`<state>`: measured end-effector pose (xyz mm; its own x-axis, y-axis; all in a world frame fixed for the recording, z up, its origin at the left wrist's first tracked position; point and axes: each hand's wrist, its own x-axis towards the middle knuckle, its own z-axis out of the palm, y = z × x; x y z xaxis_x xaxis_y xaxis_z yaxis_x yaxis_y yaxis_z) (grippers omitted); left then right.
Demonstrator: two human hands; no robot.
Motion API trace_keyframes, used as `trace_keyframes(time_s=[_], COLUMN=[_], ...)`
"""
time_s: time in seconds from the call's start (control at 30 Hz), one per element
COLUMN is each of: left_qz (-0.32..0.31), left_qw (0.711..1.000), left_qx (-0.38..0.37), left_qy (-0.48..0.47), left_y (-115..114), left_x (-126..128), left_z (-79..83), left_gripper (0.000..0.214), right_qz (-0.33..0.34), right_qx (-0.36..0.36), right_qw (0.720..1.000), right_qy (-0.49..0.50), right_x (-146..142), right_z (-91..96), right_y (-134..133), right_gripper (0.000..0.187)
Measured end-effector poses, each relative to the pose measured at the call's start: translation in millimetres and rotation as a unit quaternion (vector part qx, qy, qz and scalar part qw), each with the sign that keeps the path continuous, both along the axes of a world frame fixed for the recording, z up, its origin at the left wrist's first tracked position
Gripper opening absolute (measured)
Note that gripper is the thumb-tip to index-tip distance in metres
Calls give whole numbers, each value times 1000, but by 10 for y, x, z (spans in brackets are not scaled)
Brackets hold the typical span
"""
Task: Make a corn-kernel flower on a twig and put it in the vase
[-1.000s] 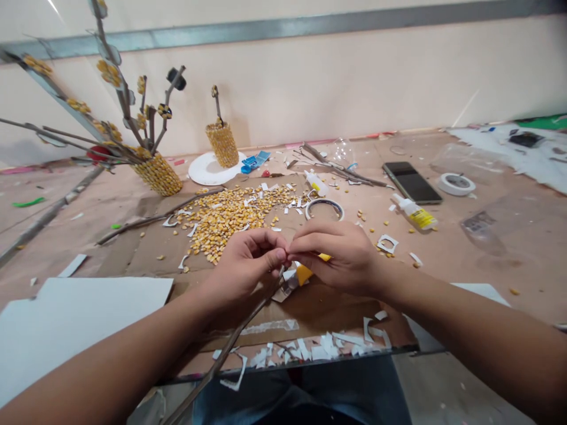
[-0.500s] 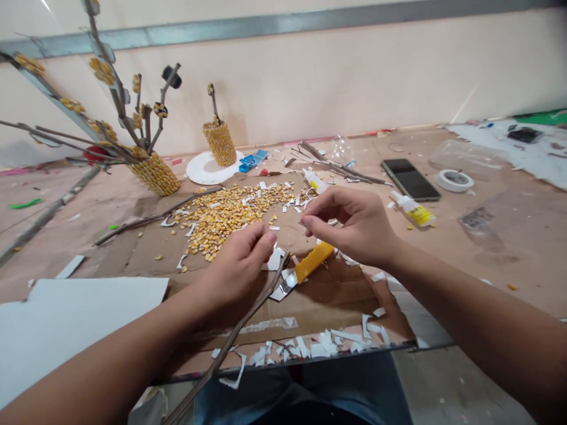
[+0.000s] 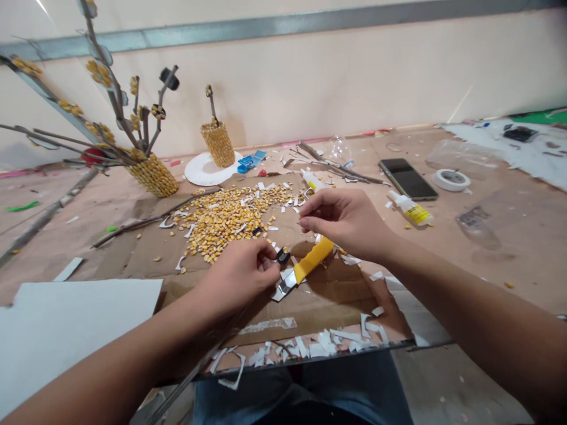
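Observation:
My left hand (image 3: 241, 274) is closed on a thin brown stick (image 3: 186, 378) that runs down toward the lower left; a small black piece (image 3: 282, 256) sits at its fingertips. My right hand (image 3: 343, 221) hovers above a yellow utility knife (image 3: 305, 267), thumb and forefinger pinched on something too small to name. A pile of corn kernels (image 3: 224, 215) lies on the cardboard (image 3: 328, 304) just beyond both hands. White paper scraps (image 3: 310, 345) line the near edge.
A corn-covered vase with decorated branches (image 3: 153, 174) stands at the left, a smaller corn-covered cup (image 3: 218, 143) on a white disc behind. Glue bottles (image 3: 411, 209), a phone (image 3: 407, 179), a tape roll (image 3: 452, 179) sit to the right. A white sheet (image 3: 66, 321) lies at the near left.
My hands have parted: the right one rose up and away, uncovering the yellow knife. The left hand slid down toward the knife with the stick, and the black piece now shows.

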<state>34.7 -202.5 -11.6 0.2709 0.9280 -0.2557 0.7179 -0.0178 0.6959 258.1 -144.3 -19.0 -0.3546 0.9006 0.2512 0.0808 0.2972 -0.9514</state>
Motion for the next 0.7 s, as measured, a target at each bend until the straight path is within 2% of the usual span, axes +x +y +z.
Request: trace_keyframes(time_s=[0.1, 0.2, 0.3, 0.43, 0.7], left_qz=[61, 92, 94, 85, 81], left_qw=[992, 984, 980, 973, 967], left_qx=[-23, -23, -30, -38, -59], left_qy=[-110, -149, -173, -213, -232], left_y=[26, 61, 73, 46, -8], left_x=[-3, -8, -4, 18, 16], left_z=[48, 89, 100, 75, 10], left_gripper=[8, 17, 24, 20, 13], right_qz=[14, 36, 59, 92, 101], right_qx=[1, 22, 60, 108, 92], right_qw=[1000, 997, 990, 979, 980], right_qy=[-25, -66, -111, -149, -145], right_x=[2, 4, 11, 15, -42], right_z=[16, 36, 46, 30, -10], right_y=[-21, -49, -76, -92, -106], right_gripper=[6, 2, 4, 3, 3])
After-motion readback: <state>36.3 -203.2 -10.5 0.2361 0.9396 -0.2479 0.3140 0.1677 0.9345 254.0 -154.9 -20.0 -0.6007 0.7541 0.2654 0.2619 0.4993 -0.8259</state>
